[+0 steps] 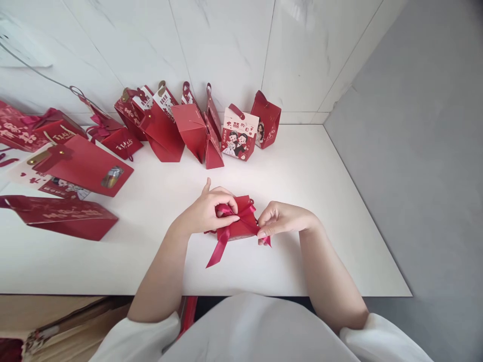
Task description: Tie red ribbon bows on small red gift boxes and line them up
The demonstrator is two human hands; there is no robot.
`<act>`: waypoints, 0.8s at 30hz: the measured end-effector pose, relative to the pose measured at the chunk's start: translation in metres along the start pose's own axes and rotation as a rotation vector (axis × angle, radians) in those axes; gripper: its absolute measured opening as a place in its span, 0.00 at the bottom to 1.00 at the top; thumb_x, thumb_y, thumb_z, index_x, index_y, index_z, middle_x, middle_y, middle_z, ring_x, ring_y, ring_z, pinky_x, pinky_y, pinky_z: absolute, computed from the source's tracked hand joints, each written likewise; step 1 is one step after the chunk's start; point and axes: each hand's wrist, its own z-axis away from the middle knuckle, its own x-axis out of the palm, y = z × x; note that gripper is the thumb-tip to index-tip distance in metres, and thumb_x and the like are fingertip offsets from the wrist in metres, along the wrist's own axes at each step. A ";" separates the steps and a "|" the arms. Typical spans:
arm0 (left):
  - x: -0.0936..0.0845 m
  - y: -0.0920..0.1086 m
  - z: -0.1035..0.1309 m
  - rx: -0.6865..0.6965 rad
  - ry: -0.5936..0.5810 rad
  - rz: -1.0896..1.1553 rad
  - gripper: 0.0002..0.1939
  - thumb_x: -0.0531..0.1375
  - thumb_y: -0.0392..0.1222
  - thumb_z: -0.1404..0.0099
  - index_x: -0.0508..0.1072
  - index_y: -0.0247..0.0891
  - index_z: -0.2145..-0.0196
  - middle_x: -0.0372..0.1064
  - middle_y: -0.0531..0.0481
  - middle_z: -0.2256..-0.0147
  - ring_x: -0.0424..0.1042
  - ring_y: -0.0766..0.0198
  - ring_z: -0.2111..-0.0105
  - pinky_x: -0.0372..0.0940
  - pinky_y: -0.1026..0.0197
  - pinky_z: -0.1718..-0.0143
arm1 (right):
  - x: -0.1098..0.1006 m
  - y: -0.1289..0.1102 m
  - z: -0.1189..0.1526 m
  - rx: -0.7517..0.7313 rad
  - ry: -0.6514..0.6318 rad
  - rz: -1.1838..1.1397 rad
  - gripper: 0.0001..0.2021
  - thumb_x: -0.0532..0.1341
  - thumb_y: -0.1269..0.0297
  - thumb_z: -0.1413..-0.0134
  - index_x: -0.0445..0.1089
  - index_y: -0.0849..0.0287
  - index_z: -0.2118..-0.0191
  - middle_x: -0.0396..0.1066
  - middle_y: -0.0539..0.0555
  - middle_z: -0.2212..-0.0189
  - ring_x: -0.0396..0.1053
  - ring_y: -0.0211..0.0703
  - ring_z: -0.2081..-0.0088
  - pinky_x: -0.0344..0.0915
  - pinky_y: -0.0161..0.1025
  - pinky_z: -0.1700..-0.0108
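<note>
A small red gift box [236, 230] sits on the white table in front of me, with a crimson ribbon [219, 247] tied across its top in a bow. My left hand [211, 208] is closed on the ribbon's loop at the box's left side, thumb and fingertips near the knot. One loose ribbon tail hangs down toward me from the left. At the box's right edge my right hand [281, 220] pinches the other ribbon tail, whose end pokes out below the fingers. My hands partly cover the box's sides.
Several red gift bags [166, 133] stand in a row along the tiled wall. More lie at the left, including a bag with a small window [86, 163] and a red bag on its side [68, 218]. The white table [339, 241] ends at the right, beside a grey surface.
</note>
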 end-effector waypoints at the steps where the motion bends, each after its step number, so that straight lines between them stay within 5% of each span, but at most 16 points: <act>1: 0.000 0.000 0.000 0.002 0.001 -0.001 0.06 0.64 0.45 0.40 0.73 0.42 0.69 0.73 0.53 0.64 0.71 0.58 0.52 0.21 0.38 0.31 | -0.001 0.002 0.000 -0.015 -0.011 -0.003 0.17 0.69 0.53 0.48 0.80 0.64 0.65 0.79 0.56 0.71 0.76 0.39 0.70 0.72 0.35 0.65; 24: -0.001 -0.003 0.001 0.015 0.004 0.015 0.07 0.64 0.47 0.40 0.73 0.42 0.70 0.72 0.53 0.67 0.72 0.60 0.56 0.24 0.39 0.30 | -0.007 0.003 0.008 0.050 -0.058 0.070 0.15 0.70 0.56 0.50 0.81 0.64 0.62 0.80 0.56 0.71 0.76 0.39 0.71 0.72 0.35 0.65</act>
